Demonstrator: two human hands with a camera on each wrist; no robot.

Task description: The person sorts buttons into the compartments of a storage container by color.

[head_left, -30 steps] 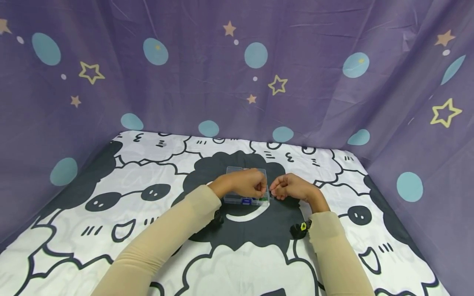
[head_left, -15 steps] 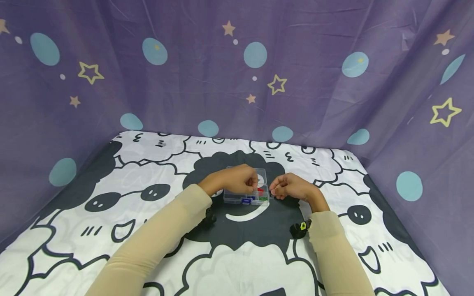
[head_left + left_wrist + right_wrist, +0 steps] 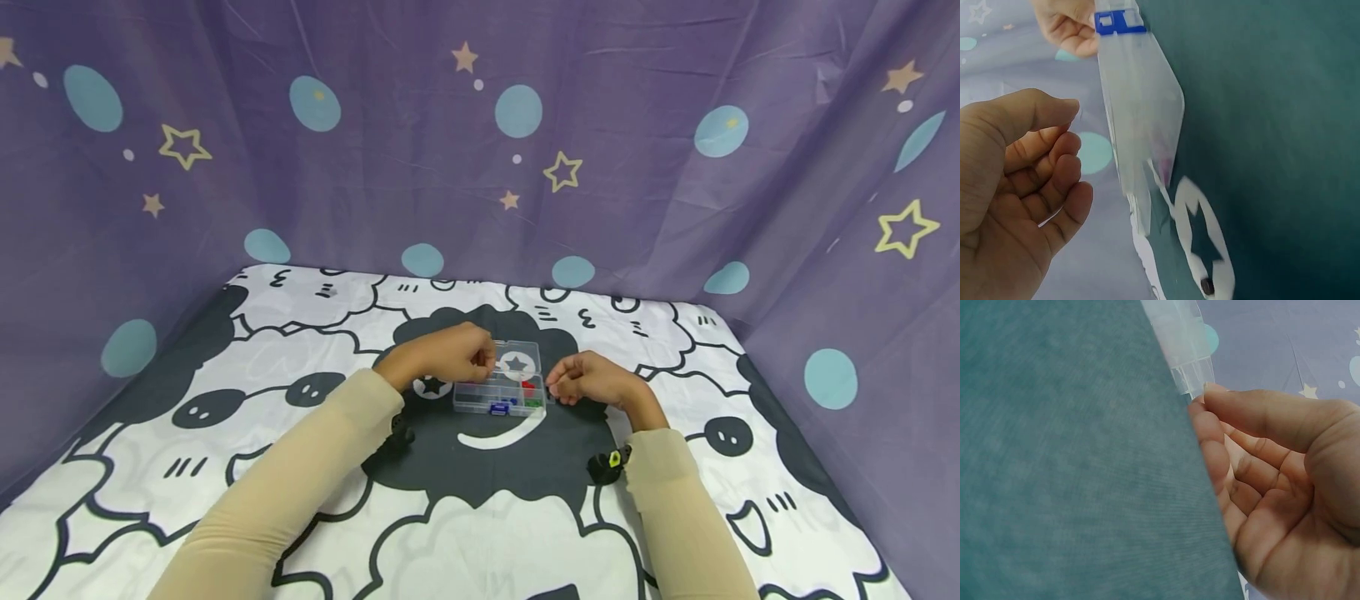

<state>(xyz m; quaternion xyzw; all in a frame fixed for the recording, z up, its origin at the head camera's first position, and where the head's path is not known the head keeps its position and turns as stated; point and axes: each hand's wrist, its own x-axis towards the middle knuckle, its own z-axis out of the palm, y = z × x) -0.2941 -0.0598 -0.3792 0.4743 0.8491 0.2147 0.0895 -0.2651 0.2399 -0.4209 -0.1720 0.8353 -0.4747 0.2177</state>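
Note:
A clear plastic compartment box (image 3: 472,401) lies on the cloth, its clear lid (image 3: 531,347) laid back behind it. Red pieces (image 3: 528,386) and green pieces (image 3: 533,402) sit in its right-hand compartments. A blue latch (image 3: 499,409) is on the front, with small blue pieces (image 3: 513,401) just behind. My left hand (image 3: 456,354) hovers over the box's back left, fingers loosely curled; in the left wrist view nothing shows between thumb and fingers. My right hand (image 3: 590,379) pinches the box's right edge between thumb and forefinger; the clear end (image 3: 1194,378) shows at those fingertips.
A small dark piece (image 3: 1207,286) lies on the cloth's printed white star circle, left of the box. The sheep-print cloth (image 3: 495,542) covers the surface. A purple star-patterned curtain (image 3: 637,192) hangs behind and at both sides.
My left hand has moved left and slightly back, away from the right-hand compartments, uncovering the red, green and blue pieces. My right hand has stayed at the box's right edge.

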